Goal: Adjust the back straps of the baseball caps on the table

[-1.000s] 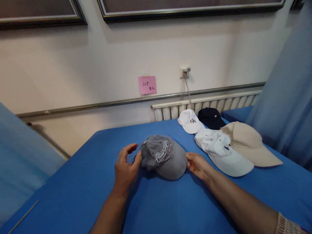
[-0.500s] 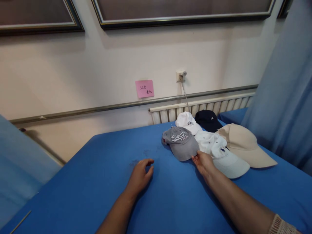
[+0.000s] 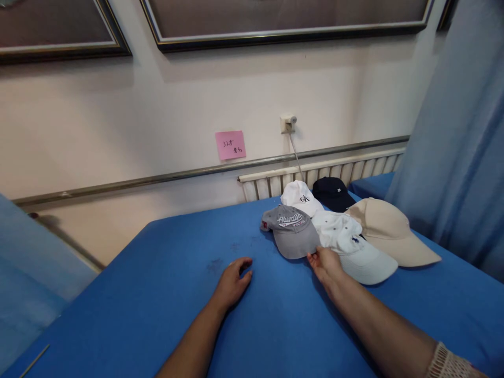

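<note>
A grey baseball cap (image 3: 297, 239) with white "Always" lettering lies on the blue-covered table, its brim toward me. My right hand (image 3: 326, 263) pinches the right edge of that brim between thumb and fingers. Left of it, my left hand (image 3: 232, 283) hovers at or just over the cloth, fingers loosely bent, thumb apart, holding nothing. Beside the grey cap are a pale cap (image 3: 366, 260) with a small dark horse logo and a white cap (image 3: 299, 195) with black letters. Behind and to the right sit a dark navy cap (image 3: 333, 193) and a large beige cap (image 3: 389, 231).
The blue table cover (image 3: 165, 262) reaches the wall, where a radiator (image 3: 271, 185) and a metal rail (image 3: 177, 177) run. A pink note (image 3: 230, 145) and a plugged socket (image 3: 287, 125) are above. Blue curtains (image 3: 452, 157) hang at both sides. A thin stick (image 3: 34, 360) lies lower left.
The view has shifted slightly. My left hand has moved a little to the right. My right hand stays at the grey cap's brim, and the caps keep their arrangement.
</note>
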`<act>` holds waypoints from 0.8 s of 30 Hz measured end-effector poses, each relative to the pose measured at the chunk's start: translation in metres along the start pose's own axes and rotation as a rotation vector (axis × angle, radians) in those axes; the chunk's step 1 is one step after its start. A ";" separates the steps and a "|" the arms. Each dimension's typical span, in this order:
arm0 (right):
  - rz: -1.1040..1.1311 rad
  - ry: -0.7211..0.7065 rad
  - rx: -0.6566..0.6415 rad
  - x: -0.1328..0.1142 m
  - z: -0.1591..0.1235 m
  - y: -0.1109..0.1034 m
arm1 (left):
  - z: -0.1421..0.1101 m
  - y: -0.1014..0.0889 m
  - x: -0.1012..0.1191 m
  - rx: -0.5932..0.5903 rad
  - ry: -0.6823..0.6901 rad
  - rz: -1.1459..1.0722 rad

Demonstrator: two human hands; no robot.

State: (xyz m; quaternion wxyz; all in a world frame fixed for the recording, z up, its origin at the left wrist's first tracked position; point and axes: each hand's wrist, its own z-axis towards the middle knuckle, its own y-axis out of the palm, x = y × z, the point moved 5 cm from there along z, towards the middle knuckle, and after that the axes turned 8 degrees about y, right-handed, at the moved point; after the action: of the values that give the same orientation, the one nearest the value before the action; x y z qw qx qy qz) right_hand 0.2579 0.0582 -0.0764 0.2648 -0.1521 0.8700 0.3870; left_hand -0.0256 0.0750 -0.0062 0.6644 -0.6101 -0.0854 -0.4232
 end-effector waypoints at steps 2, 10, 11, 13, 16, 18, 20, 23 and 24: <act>0.026 0.006 -0.023 0.003 -0.004 0.003 | 0.000 0.000 -0.001 -0.009 -0.005 -0.016; 0.137 -0.062 -0.078 0.002 -0.010 0.006 | -0.001 0.001 -0.004 -0.030 0.001 0.000; 0.134 -0.066 -0.068 0.002 -0.009 0.005 | -0.001 0.002 -0.004 -0.033 0.004 0.005; 0.113 -0.068 -0.055 0.003 -0.007 0.003 | -0.001 0.001 -0.004 -0.033 0.011 0.007; 0.054 -0.084 -0.066 0.004 -0.005 0.002 | -0.001 0.000 -0.004 -0.028 0.014 -0.008; 0.008 -0.093 -0.067 0.004 -0.005 0.002 | -0.001 0.000 -0.004 -0.029 0.005 -0.018; -0.018 -0.086 -0.058 0.003 -0.006 0.002 | -0.001 0.000 -0.005 -0.034 -0.004 -0.025; -0.017 -0.068 -0.043 0.002 -0.009 0.001 | 0.000 0.000 -0.005 -0.046 -0.009 -0.027; -0.014 -0.065 -0.040 0.001 -0.011 0.001 | 0.000 0.000 -0.005 -0.050 -0.009 -0.025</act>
State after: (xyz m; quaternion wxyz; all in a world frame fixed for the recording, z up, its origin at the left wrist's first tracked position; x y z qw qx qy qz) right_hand 0.2530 0.0505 -0.0706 0.2923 -0.1507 0.8521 0.4072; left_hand -0.0284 0.0770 -0.0093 0.6434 -0.6273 -0.0856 -0.4305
